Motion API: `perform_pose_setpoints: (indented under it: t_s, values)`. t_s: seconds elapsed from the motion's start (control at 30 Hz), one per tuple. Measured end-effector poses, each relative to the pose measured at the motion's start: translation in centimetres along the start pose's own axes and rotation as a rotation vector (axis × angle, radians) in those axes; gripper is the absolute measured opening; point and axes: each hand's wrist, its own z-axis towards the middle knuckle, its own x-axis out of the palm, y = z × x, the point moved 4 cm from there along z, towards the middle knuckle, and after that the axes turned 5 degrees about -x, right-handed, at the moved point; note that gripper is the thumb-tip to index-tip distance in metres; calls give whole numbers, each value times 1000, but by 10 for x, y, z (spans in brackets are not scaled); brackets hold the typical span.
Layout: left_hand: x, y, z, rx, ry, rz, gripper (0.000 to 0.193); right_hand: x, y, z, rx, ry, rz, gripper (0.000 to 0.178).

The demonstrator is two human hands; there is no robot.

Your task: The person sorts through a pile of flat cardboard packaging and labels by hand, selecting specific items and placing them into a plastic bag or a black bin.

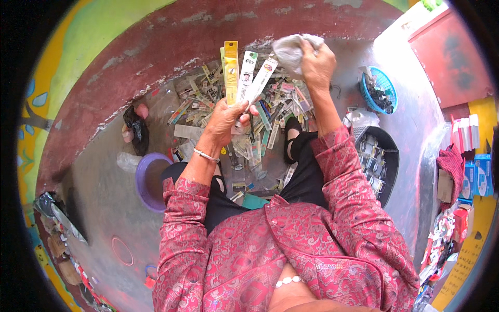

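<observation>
My left hand (226, 122) is closed round the lower ends of several long, narrow packets, fanned out and held up. One is a yellow packet (231, 73) with a hang hole; beside it are a white packet (246, 75) with a small printed picture and another white packet (261, 79) leaning right. My right hand (317, 65) pinches a crumpled whitish cloth (291, 52) just right of the packets' top ends. Below both hands, a wide heap of similar slim packets (192, 101) covers the floor between and ahead of my feet.
On the left stand a purple basin (150, 182) and a black plastic bag (138, 132). To the right are a blue basket (378, 88) with dark items and a black tub (390, 171) of packaged pieces. Boxes (483, 174) and a red checked cloth (453, 169) line the right wall.
</observation>
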Motion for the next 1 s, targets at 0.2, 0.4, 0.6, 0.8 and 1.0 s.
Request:
perform_pose_setpoints:
  t_s: [0.2, 0.4, 0.6, 0.8, 1.0]
  values:
    - [-9, 3, 7, 51, -95, -67, 23, 13, -8, -30, 509, 427, 432, 34]
    - [-8, -1, 8, 145, -246, 168, 18, 39, 14, -55, 213, 682, -63, 45]
    - [4, -5, 7, 183, -260, 302, 17, 41, 4, -56, 266, 803, 179, 33]
    - [8, -6, 6, 189, -216, 384, 20, 41, 10, -53, 277, 842, 39, 37]
    - [-2, 2, 9, -7, -146, -97, 24, 33, 9, -55, 525, 837, 413, 20]
